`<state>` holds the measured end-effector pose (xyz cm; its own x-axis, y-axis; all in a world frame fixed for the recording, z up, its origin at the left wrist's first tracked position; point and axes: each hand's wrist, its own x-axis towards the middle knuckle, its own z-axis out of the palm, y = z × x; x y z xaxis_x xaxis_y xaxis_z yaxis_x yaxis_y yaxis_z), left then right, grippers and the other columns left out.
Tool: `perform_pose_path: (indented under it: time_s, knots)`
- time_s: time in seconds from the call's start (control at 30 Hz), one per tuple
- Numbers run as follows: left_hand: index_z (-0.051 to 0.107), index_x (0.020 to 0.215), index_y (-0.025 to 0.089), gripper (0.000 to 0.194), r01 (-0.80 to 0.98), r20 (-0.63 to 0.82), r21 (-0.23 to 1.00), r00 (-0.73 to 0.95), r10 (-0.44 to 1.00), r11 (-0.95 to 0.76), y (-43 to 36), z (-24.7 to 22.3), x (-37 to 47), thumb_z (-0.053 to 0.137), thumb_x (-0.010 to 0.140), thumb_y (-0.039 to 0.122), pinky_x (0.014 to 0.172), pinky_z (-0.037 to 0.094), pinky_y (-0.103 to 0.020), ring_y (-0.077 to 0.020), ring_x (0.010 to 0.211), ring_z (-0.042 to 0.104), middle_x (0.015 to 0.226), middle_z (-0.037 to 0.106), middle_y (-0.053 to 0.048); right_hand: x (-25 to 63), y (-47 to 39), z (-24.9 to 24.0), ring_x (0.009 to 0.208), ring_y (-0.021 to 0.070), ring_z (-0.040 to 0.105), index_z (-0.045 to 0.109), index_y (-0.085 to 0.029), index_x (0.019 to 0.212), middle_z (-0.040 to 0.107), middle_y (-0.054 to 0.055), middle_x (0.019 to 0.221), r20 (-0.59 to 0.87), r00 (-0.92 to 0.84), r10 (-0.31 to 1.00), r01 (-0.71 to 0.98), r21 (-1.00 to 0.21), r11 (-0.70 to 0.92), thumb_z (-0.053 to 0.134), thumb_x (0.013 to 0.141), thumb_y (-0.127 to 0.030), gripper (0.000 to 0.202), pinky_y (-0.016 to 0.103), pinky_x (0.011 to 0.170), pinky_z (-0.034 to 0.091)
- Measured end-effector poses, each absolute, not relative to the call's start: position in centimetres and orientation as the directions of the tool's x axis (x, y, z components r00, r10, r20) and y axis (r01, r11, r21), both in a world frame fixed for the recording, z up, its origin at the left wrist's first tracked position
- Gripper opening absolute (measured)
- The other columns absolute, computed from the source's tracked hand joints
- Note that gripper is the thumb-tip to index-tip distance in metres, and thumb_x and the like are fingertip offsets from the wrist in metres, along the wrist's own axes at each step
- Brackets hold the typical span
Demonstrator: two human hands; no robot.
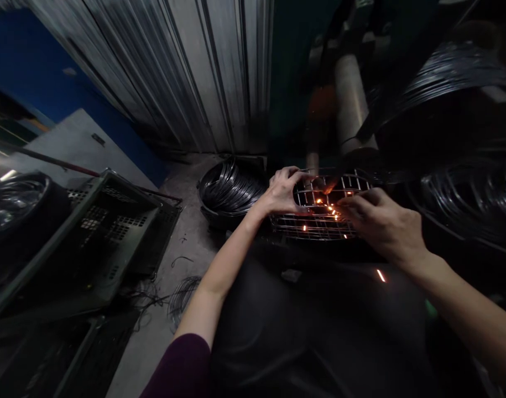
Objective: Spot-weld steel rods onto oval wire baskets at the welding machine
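A wire basket [314, 228] of thin metal rods is in front of me, under the electrode of a welding machine [352, 105]. My left hand [283, 190] grips the basket's left side, thumb and fingers spread round its rods. At the basket's right side, my right hand [381, 224] is closed in a pinch; what lies between its fingertips is too small and blurred to make out. Orange sparks [331, 210] glow between the two hands, and one bright streak flies below my right hand. Dark sheeting or an apron [311, 326] spreads below the basket.
Left of the basket stands a black tub [231, 193] of coiled wire. Green plastic crates [124, 232] are stacked at the left, with loose wire [184, 298] on the floor beside them. Large wire coils [464, 72] stand at the right. Corrugated metal sheeting [186, 66] forms the back wall.
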<state>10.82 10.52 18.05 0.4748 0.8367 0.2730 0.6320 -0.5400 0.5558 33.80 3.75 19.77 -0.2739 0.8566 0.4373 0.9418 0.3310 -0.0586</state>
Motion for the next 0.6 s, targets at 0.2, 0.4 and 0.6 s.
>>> perform_pose_path:
  time_s: [0.2, 0.4, 0.6]
  knots:
    - [0.057, 0.129, 0.018, 0.084, 0.626, 0.265, 0.578, 0.463, 0.846, -0.524, 12.8, 18.0, 10.5, 0.086, 0.052, 0.035, 0.110, 0.039, -0.051, -0.0338, 0.129, 0.045, 0.134, 0.047, -0.015, 33.5, 5.8, 19.9, 0.060, 0.0107, 0.043, 0.072, -0.019, 0.096, 0.063, 0.008, 0.092, 0.385, -0.164, 0.908, 0.949, -0.188, 0.252, 0.034, 0.095, -0.063, 0.058, 0.025, 0.049, 0.024]
    - [0.055, 0.130, 0.016, 0.088, 0.600, 0.264, 0.598, 0.479, 0.837, -0.532, 15.1, 18.1, 10.8, 0.088, 0.053, 0.041, 0.114, 0.036, -0.049, -0.0329, 0.134, 0.044, 0.136, 0.051, -0.016, 33.7, 6.8, 21.7, 0.077, 0.0195, 0.058, 0.069, -0.017, 0.097, 0.067, 0.012, 0.096, 0.372, -0.046, 0.927, 0.899, -0.389, 0.200, 0.050, 0.087, -0.060, 0.049, 0.031, 0.066, 0.042]
    - [0.018, 0.154, 0.025, 0.130, 0.485, 0.321, 0.710, 0.421, 0.848, -0.510, 13.1, 16.2, 7.8, 0.088, 0.050, 0.060, 0.122, 0.023, -0.054, -0.0340, 0.151, 0.022, 0.160, 0.023, -0.015, 38.9, -1.1, 19.9, 0.085, 0.0251, 0.068, 0.067, -0.032, 0.082, 0.072, 0.009, 0.094, -0.059, 0.231, 0.971, 0.713, -0.668, -0.211, 0.035, 0.089, -0.062, 0.045, 0.040, 0.070, 0.055]
